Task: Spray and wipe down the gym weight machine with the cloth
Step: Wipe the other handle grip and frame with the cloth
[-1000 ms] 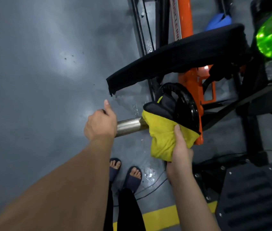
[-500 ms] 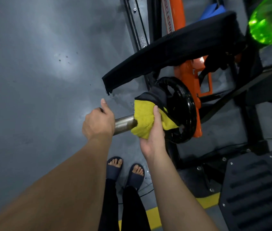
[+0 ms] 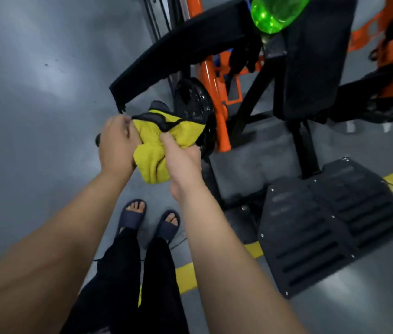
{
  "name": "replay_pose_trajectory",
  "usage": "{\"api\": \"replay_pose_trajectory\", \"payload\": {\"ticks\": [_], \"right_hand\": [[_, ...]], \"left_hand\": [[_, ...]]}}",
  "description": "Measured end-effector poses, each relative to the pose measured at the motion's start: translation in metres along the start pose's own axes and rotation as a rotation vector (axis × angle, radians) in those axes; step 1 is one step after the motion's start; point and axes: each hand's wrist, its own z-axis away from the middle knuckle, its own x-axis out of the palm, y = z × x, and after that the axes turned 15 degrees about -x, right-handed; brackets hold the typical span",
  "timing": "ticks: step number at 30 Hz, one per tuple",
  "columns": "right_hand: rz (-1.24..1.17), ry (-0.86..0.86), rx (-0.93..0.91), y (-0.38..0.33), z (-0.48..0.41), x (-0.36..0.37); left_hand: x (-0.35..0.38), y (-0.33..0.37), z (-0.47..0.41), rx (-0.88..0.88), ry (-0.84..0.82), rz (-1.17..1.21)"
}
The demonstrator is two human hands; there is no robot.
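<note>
**2 hands close on the cloth at the plate**

The right hand (image 3: 182, 160) grips the bunched yellow cloth (image 3: 152, 162), thumb pressed on top. The cloth sits just beside the black weight plate (image 3: 191, 104) of the orange-framed machine (image 3: 216, 97). The left hand (image 3: 118, 145) touches the cloth, fingers curled round the bar (image 3: 98, 141). A green bottle (image 3: 275, 13) rests above.

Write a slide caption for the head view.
Right hand pinches the yellow cloth beside the black weight plate; left hand grips the bar end.
</note>
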Motion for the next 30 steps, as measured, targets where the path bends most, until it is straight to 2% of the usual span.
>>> {"api": "replay_pose_trajectory", "payload": {"ticks": [3,5,7,10,12,15,17,20,22,24,26,28,30], "right_hand": [[0.000,0.012,-0.026,-0.011,0.026,-0.033],[0.029,0.012,-0.061,-0.016,0.040,-0.056],[0.042,0.004,-0.094,-0.024,0.052,-0.076],[0.053,-0.047,-0.187,-0.043,0.064,-0.100],[0.065,-0.107,-0.254,-0.066,0.069,-0.117],[0.014,-0.183,-0.342,-0.100,0.067,-0.135],[-0.130,-0.188,-0.370,-0.124,0.064,-0.146],[-0.364,-0.208,-0.300,-0.165,0.066,-0.152],[-0.281,-0.232,-0.297,-0.191,0.067,-0.153],[-0.034,-0.203,-0.349,-0.217,0.062,-0.150],[0.076,-0.149,-0.388,-0.243,0.051,-0.138],[0.079,-0.030,-0.452,-0.261,0.033,-0.127],[0.155,0.109,-0.593,-0.269,0.004,-0.116]], "left_hand": [[-0.003,0.033,0.034,-0.269,-0.339,0.356],[-0.006,0.052,0.050,-0.392,-0.609,0.443],[-0.015,0.074,0.071,-0.388,-0.807,0.391],[-0.023,0.117,0.100,-0.248,-0.946,0.245],[-0.026,0.153,0.123,-0.135,-0.935,0.274],[-0.030,0.198,0.147,-0.058,-0.790,0.365],[-0.035,0.221,0.159,-0.006,-0.750,0.418],[-0.049,0.252,0.165,0.013,-0.626,0.435],[-0.062,0.270,0.171,-0.017,-0.572,0.525],[-0.072,0.285,0.170,-0.130,-0.475,0.707],[-0.078,0.293,0.164,-0.243,-0.385,0.882],[-0.077,0.298,0.158,-0.297,-0.410,1.018],[-0.075,0.300,0.142,-0.309,-0.419,1.098]]}}
